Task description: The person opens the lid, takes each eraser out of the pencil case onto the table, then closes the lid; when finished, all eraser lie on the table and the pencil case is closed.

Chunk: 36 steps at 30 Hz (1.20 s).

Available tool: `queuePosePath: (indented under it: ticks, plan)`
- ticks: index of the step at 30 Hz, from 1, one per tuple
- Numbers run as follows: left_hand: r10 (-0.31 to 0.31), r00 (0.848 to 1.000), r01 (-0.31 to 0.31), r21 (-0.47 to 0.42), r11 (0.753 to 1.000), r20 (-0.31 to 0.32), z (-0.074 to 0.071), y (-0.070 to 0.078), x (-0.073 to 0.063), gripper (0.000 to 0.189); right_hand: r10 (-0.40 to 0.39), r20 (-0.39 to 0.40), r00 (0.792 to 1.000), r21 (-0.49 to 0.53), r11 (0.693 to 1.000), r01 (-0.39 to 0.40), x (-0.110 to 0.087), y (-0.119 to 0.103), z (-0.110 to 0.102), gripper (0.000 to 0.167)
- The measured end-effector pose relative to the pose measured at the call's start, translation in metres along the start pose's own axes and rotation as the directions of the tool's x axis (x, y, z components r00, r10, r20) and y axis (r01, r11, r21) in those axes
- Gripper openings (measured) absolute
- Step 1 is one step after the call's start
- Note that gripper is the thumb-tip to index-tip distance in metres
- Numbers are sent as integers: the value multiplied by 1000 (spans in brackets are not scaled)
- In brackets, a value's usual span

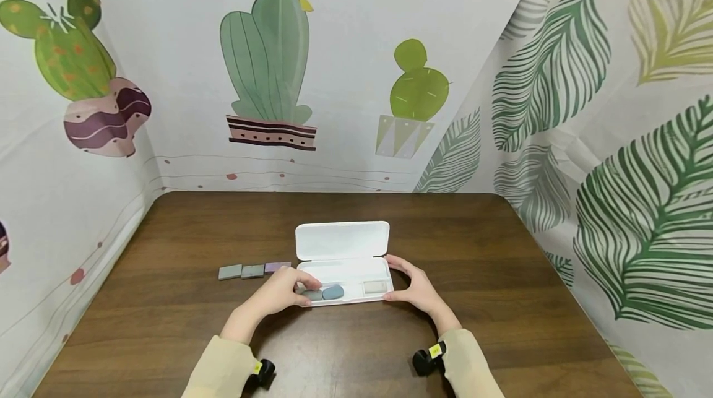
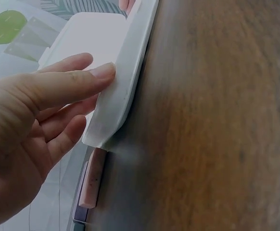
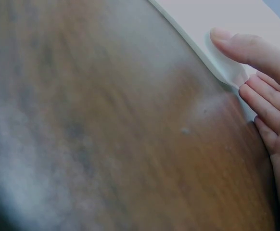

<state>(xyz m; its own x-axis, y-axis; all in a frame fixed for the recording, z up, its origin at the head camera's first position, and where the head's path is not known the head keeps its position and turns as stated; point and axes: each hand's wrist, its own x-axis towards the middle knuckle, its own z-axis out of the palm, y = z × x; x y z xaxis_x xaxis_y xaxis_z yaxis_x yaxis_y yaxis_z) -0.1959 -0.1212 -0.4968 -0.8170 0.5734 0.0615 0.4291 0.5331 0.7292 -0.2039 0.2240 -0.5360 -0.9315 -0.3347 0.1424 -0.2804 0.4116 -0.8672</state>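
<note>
A white hinged case [image 1: 345, 274] lies on the table with its lid [image 1: 342, 241] raised at the back. My left hand [image 1: 286, 291] holds its left end, the thumb against the front wall and the other fingers over the inside. Beneath those fingers lies a grey-blue piece [image 1: 313, 294], partly covered, beside a blue rounded piece [image 1: 333, 291]. A pale rectangular piece [image 1: 375, 287] sits in the case's right part. My right hand [image 1: 414, 289] grips the right end, thumb at the front corner and fingers at the back.
Left of the case, small blocks form a row: grey-green [image 1: 230, 272], grey [image 1: 253, 271] and purple [image 1: 277, 267]. The left wrist view also shows a pink block [image 2: 93, 178] by the case's end. Brown wooden table [image 1: 345, 348] surrounds everything, with a printed cloth [image 1: 356, 76] behind.
</note>
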Motion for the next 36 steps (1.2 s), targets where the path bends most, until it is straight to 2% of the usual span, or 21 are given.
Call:
queuePosePath:
  ticks: [9,16,24,36]
  plan:
    - [33,999,-33,-18,999,1,0,0,1,41,17,2,1000,3,1000,-17,1,6,0,82]
    - [9,1000,-9,8,1000,1,0,4,0,41,1,1,1000,-17,1000,-1,2,7,0,84]
    - [44,999,-44,6,999,-1,0,4,1,29,2,4,1000,-16,1000,-2,1,8,0,84]
    - [32,999,-31,27,999,-11,3,1,5,23,1,0,1000,1,1000,-1,1,5,0,83]
